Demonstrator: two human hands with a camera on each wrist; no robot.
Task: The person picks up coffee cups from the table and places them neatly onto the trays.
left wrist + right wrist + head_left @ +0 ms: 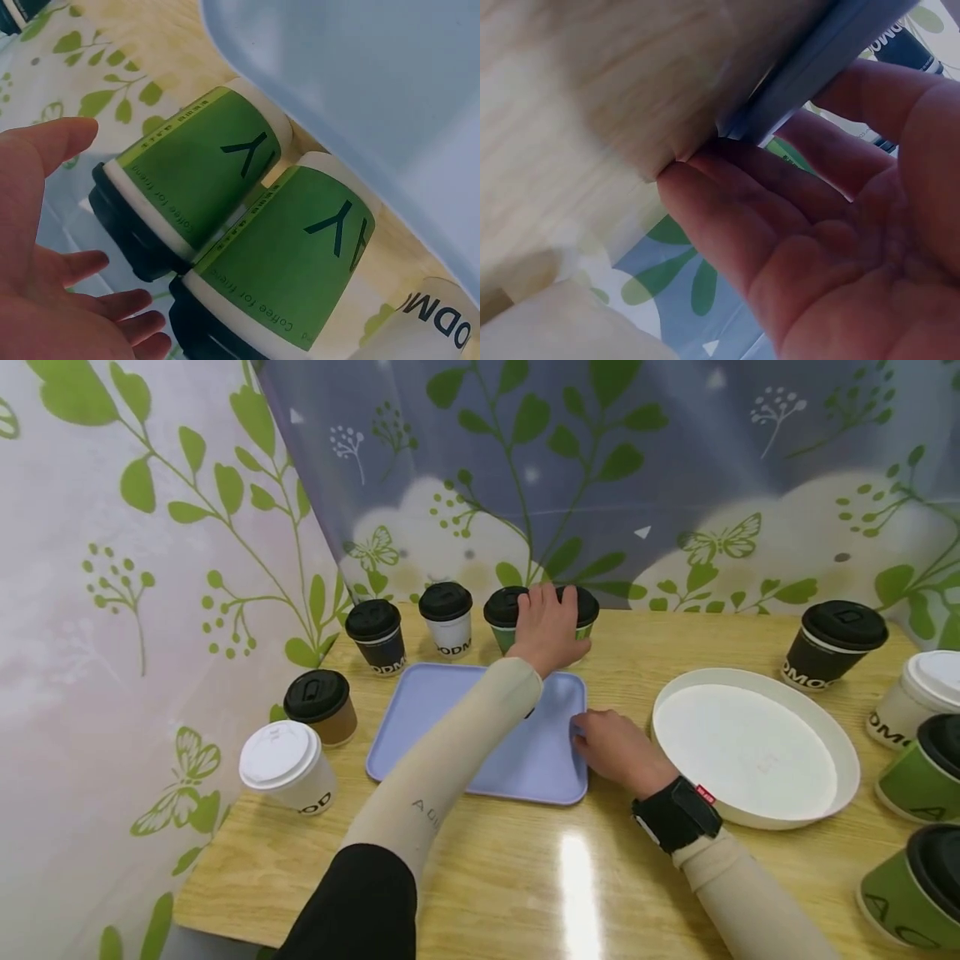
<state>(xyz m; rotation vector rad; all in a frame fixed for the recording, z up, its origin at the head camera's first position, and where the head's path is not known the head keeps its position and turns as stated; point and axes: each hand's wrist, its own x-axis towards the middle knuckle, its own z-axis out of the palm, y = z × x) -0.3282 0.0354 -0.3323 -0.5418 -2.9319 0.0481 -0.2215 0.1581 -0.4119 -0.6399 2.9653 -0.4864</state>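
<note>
My left hand (549,628) reaches over two green paper cups with black lids at the back of the table. In the left wrist view the green cups, one nearer cup (281,259) and one beside it (202,169), stand side by side, and the left fingers are spread near their lids without curling round either. A blue-purple tray (517,760) lies in front of them. At its right edge my right hand (618,750) pinches the rim, thumb on one side and fingers tucked low against the wood in the right wrist view.
Left of the tray stand a white-lidded cup (288,768), a brown cup (333,718), a dark cup (378,647) and a white cup (450,631). A round white tray (750,752) lies at right, with a black cup (817,652) and several others beyond it.
</note>
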